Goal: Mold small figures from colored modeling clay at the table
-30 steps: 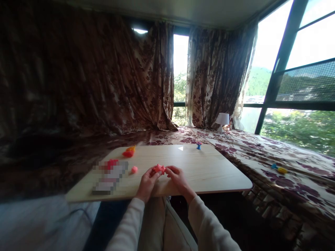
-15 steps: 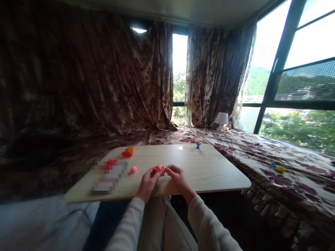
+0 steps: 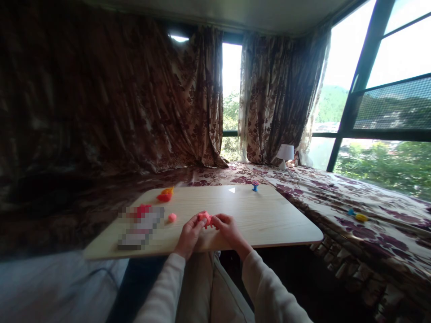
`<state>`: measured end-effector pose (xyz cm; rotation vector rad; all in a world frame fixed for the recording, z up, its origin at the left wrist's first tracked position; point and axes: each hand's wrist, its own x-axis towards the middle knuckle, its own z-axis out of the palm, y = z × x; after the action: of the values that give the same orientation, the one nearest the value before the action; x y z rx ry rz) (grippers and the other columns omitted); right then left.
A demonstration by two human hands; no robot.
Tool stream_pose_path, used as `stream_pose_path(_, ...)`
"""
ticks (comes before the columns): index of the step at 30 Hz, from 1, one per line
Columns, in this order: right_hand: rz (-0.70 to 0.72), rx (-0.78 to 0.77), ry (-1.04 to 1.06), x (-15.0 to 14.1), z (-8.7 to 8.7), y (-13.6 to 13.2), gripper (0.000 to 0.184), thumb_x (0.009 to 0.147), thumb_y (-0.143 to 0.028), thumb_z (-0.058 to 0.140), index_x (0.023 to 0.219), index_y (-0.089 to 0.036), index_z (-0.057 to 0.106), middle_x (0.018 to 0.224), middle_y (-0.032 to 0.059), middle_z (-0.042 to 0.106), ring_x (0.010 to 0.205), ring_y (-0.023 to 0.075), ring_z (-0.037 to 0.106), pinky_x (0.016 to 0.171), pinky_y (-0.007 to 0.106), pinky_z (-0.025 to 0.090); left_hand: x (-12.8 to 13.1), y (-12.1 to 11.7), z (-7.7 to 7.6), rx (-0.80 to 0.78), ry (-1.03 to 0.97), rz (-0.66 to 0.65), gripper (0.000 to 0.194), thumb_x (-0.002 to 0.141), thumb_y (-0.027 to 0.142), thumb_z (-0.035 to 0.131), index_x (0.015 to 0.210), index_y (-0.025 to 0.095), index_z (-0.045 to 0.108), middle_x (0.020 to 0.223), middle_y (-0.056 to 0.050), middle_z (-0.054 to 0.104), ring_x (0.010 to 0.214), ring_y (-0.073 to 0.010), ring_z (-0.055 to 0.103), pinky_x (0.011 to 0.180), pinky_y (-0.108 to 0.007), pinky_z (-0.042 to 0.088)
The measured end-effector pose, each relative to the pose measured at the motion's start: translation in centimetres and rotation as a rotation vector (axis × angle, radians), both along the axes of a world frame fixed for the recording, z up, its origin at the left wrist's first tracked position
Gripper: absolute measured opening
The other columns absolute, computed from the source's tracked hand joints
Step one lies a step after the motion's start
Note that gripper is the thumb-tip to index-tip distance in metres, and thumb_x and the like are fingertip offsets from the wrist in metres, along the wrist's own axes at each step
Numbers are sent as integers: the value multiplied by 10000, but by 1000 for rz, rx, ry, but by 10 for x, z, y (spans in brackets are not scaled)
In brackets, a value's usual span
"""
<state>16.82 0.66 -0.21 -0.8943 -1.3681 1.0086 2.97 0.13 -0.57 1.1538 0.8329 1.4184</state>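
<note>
Over the near half of the pale wooden table (image 3: 276, 220), a coral-red lump of modelling clay (image 3: 205, 219) with pointed bits sits between my two hands. My left hand (image 3: 188, 235) is closed on its left side, thumb on top. At its right edge my right hand (image 3: 231, 231) pinches the clay between thumb and fingers. A small ball of the same coral colour (image 3: 172, 217) rests on the table left of my left hand. Parts of the clay are covered by my fingertips.
Left on the table are a pixelated flat object (image 3: 141, 233), a red knobbly piece (image 3: 143, 209) and red and yellow-orange pieces (image 3: 164, 196). A small blue-and-pink object (image 3: 255, 187) stands at the far edge. Blue and yellow pieces (image 3: 361, 217) and a white lamp (image 3: 285, 152) are on the flowered cover.
The clay lump has turned and changed outline between my fingers; its points now face more downward. Both hands stay in nearly the same place.
</note>
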Motion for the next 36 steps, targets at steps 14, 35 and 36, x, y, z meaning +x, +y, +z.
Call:
stream_pose_path(14,73,54,66,-1,2,-4,249,669,-364,671,834,-179,685,789,30,681,702,153,586,595,249,449,1,2,-1,-47,-106,89,374,622,397,710,906,166,636,854,-25,695,814,-155,616,782,-271,450)
stream_pose_path(35,-20,88,71,0,-2,-2,152,671,-351,669,705,-206,701,669,18,671,629,153,571,635,286,455,4,3,-1,-1,-3,99,375,644,440,680,879,149,668,707,-8,678,671,-132,576,674,-240,435)
stream_pose_path(36,-13,85,71,0,-2,-3,151,675,-346,665,706,-203,703,670,17,670,631,152,571,633,283,453,4,3,-1,-9,-14,106,375,637,436,686,881,151,667,727,-12,684,696,-137,585,695,-246,440)
